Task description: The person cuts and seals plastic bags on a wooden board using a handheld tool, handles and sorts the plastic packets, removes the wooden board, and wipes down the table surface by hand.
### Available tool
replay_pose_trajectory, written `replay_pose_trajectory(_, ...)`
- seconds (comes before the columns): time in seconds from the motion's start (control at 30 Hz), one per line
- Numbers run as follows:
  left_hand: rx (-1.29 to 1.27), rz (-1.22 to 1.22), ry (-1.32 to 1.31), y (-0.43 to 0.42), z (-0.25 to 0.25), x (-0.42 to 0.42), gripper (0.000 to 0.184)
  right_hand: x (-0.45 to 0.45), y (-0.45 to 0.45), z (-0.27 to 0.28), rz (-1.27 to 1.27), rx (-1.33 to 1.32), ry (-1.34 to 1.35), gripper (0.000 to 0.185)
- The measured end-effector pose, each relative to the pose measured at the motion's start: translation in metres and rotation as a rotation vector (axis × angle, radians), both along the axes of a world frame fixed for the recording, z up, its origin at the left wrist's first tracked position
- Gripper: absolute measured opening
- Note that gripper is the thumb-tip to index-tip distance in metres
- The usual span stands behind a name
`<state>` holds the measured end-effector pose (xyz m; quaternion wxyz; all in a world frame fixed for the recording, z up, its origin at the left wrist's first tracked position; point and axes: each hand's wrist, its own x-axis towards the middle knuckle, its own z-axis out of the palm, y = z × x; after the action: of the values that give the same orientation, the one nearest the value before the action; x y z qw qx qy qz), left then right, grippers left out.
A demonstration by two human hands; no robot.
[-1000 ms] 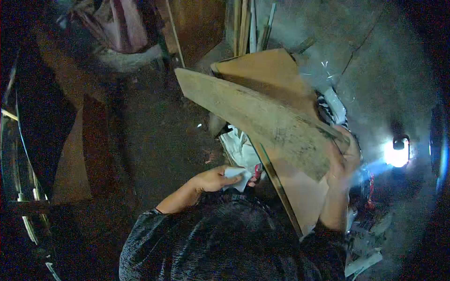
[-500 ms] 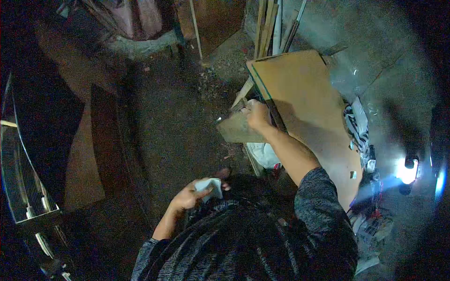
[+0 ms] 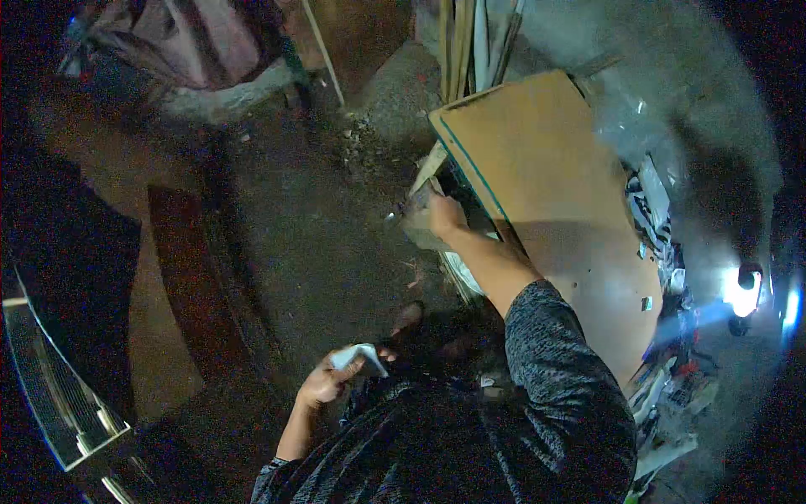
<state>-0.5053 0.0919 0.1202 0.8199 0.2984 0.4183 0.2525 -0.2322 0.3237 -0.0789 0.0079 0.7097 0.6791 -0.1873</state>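
Working above a dark floor [image 3: 277, 244] in low light, a person in a dark, speckled top [image 3: 579, 370] extends the right arm over the left edge of a broad tan panel [image 3: 537, 168]; long sticks [image 3: 460, 50] stand just beyond the panel's far end, and a lamp [image 3: 742, 294] glows off to the right; low beside that left edge, near the floor, is a wooden board [image 3: 420, 230], partly covered by the right hand [image 3: 448, 217], whose fingers appear curled and clamped on its upper part, though blur obscures the exact contact; the board looks stiff and fairly light, probably dry and rough rather than slippery, with edges that could splinter; a grip near mid-length should balance it better than one at an end; a narrow pale strip [image 3: 428, 170] shows just past the knuckles, but whether it belongs to the board cannot be told; smallest, held close to the body, a white piece [image 3: 349, 356], perhaps folded paper or cloth, is pinched in the left hand [image 3: 323, 383], thumb laid over it; it looks thin, light and easily creased, best held flat by an edge.
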Motion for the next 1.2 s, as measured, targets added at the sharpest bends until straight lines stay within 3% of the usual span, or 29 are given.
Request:
replay_pose_trajectory(0.07, 0.053, -0.038, 0.094, -0.005, -0.031, -0.009, 0.031, -0.007, 0.012, 0.0, -0.324, -0.214, 0.236, 0.025)
replay_pose_trajectory(0.1, 0.084, -0.03, 0.203, -0.008, -0.037, -0.011, 0.032, -0.008, 0.012, 0.003, -0.266, 0.001, 0.312, 0.03)
replay_pose_trajectory(0.17, 0.069, -0.038, 0.184, 0.005, -0.018, -0.004, 0.033, -0.004, 0.007, 0.001, -0.088, 0.248, 0.233, 0.037)
replay_pose_trajectory(0.23, 0.049, 0.022, 0.134, 0.009, -0.015, 0.001, 0.033, -0.004, 0.003, 0.003, 0.039, 0.218, -0.045, 0.043)
replay_pose_trajectory(0.33, 0.027, -0.008, 0.056, 0.018, -0.006, 0.004, 0.029, 0.003, 0.001, -0.01, 0.093, 0.484, -0.106, 0.056)
replay_pose_trajectory(0.6, -0.104, 0.15, -0.042, 0.015, -0.01, 0.021, 0.028, 0.009, 0.001, -0.027, 0.071, 0.5, -0.169, 0.061)
replay_pose_trajectory(0.7, -0.074, 0.133, 0.004, 0.016, -0.01, 0.023, 0.028, 0.005, -0.002, -0.035, 0.135, 0.676, -0.127, 0.054)
replay_pose_trajectory(0.8, -0.032, 0.135, -0.007, 0.015, -0.009, 0.031, 0.029, 0.003, -0.018, 0.001, 0.124, 0.485, -0.12, 0.061)
replay_pose_trajectory(0.87, -0.174, 0.255, 0.04, 0.014, -0.002, 0.042, 0.031, -0.008, -0.031, 0.013, 0.046, 0.342, 0.034, 0.067)
replay_pose_trajectory(0.93, -0.156, 0.241, 0.037, 0.013, -0.01, 0.043, 0.033, -0.012, -0.064, 0.044, 0.074, 0.141, 0.13, 0.062)
replay_pose_trajectory(0.97, -0.14, 0.236, 0.039, 0.012, -0.011, 0.046, 0.035, 0.002, -0.082, 0.099, 0.036, -0.066, 0.515, 0.058)
replay_pose_trajectory(1.0, -0.135, 0.219, 0.036, 0.015, -0.007, 0.052, 0.035, -0.008, -0.102, 0.043, 0.021, 0.176, 0.676, 0.06)
replay_pose_trajectory(1.03, -0.088, 0.238, 0.007, 0.021, -0.003, 0.062, 0.036, 0.008, -0.121, 0.092, -0.014, -0.015, 0.815, 0.062)
replay_pose_trajectory(1.07, -0.044, 0.252, -0.026, 0.03, -0.002, 0.075, 0.038, 0.014, -0.14, 0.105, -0.191, -0.201, 1.159, 0.063)
replay_pose_trajectory(1.1, 0.003, 0.268, -0.058, 0.035, 0.0, 0.086, 0.041, 0.021, -0.16, 0.085, -0.103, -0.136, 1.278, 0.063)
replay_pose_trajectory(1.2, 0.005, 0.301, 0.001, 0.041, -0.006, 0.119, 0.041, 0.053, -0.2, 0.157, -0.186, -0.288, 1.531, 0.061)
